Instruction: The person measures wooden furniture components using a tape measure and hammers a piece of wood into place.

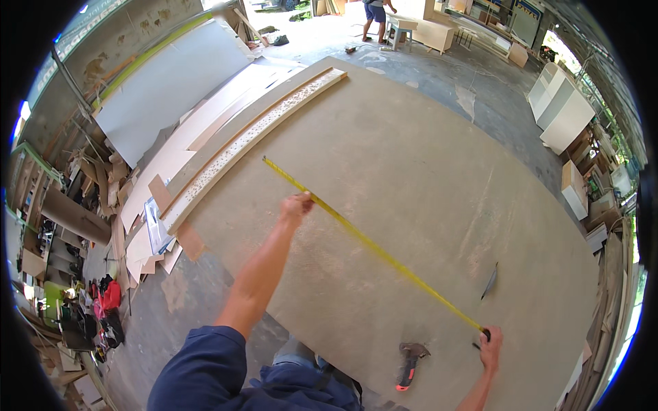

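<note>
A yellow tape measure [384,255] is drawn out diagonally over a large brown board [404,151]. My left hand [297,205] is closed on the blade a little way from its far-left end. Down at the right, my right hand [491,351] grips the dark case, mostly hidden by the fingers. A short dark stick pokes out beside that hand; its kind is unclear. Between my body and the right hand lies a hammer [411,363] with a black and red grip. Farther up the board rests a thin, dark, pointed tool [489,281].
A long pale speckled beam [253,140] lies along the board's left edge. Beyond it are loose sheets [161,181] and a white panel [178,85] leaning on the wall. A white cabinet [561,109] stands at the right; another person [374,17] is at the back.
</note>
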A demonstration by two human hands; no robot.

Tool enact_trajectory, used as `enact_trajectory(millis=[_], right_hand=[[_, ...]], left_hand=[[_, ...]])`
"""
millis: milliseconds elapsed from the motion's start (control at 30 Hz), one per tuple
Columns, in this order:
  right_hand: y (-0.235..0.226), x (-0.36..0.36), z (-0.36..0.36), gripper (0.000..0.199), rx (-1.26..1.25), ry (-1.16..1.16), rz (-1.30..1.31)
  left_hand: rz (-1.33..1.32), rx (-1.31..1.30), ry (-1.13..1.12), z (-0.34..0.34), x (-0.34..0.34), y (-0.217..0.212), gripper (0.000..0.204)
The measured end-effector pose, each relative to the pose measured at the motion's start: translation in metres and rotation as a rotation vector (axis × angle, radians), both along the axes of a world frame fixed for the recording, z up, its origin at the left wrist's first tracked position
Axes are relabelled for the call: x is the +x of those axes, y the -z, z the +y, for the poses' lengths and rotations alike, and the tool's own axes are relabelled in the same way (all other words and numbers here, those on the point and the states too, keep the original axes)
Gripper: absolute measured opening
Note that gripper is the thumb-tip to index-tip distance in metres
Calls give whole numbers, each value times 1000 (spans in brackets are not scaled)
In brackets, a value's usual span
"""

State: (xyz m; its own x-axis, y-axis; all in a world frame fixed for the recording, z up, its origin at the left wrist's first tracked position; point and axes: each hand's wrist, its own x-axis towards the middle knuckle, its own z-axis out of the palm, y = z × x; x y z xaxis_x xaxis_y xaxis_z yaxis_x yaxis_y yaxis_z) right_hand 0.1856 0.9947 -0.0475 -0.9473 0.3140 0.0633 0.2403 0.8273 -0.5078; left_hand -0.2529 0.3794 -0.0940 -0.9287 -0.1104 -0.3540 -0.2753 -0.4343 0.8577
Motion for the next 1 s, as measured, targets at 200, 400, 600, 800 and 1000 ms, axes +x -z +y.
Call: enact_trajectory(millis=[200, 400, 600, 800, 1000], right_hand=[[-40, -91, -81, 23, 64, 77, -172], [-20, -96, -68, 25, 87, 84, -97], [12, -57, -12, 24, 259, 246, -25], [31, -21, 39, 23, 379, 412, 34], [43, -71, 29, 21, 461, 453, 24]], left_hand=[[-226, 15, -34, 113, 32, -10, 12], [-237, -109, -14, 101, -11, 17, 11], [-247, -143, -26, 86, -46, 21, 12], [-95, -23, 50, 78, -70, 50, 12], [-209, -77, 110, 11, -98, 80, 9]])
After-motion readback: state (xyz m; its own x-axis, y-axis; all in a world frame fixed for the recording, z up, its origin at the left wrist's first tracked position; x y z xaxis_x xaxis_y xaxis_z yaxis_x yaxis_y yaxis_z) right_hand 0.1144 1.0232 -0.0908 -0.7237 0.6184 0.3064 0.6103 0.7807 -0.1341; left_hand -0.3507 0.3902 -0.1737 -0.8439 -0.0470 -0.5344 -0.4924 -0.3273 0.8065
